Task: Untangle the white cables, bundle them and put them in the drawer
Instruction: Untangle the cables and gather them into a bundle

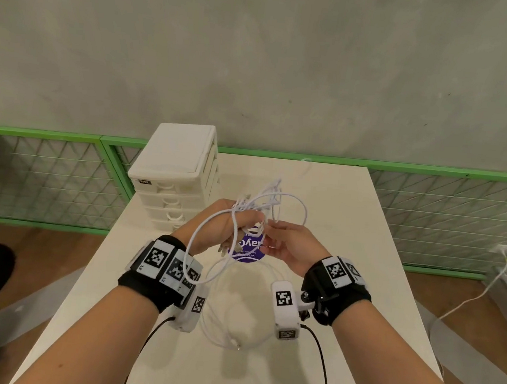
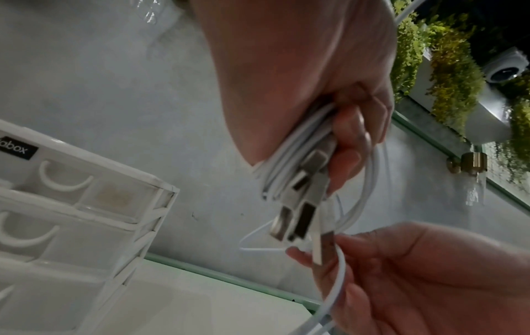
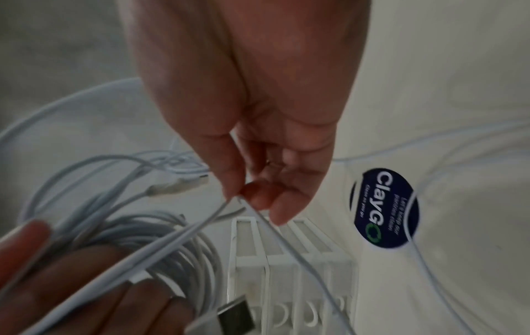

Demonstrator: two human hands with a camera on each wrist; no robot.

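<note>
Both hands hovered mid-frame over the white table (image 1: 338,200): left hand (image 1: 221,226) fisted round the bundled white cables (image 1: 257,204), right hand (image 1: 290,245) pinching one strand (image 3: 286,244). Upper left of them stood the drawer unit (image 1: 173,178), labelled "box". A purple "ClayGo" sticker (image 3: 384,208) lay beneath.

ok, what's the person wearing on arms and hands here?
Bare hands and forearms, no gloves or sleeves. Each wrist carries a black strap: left wristband, right wristband, both faced with white tiles printed with black square fiducial markers. A white camera module, also marker-tagged, hangs off the inner side of each wrist, with a thin black cable trailing back.
</note>
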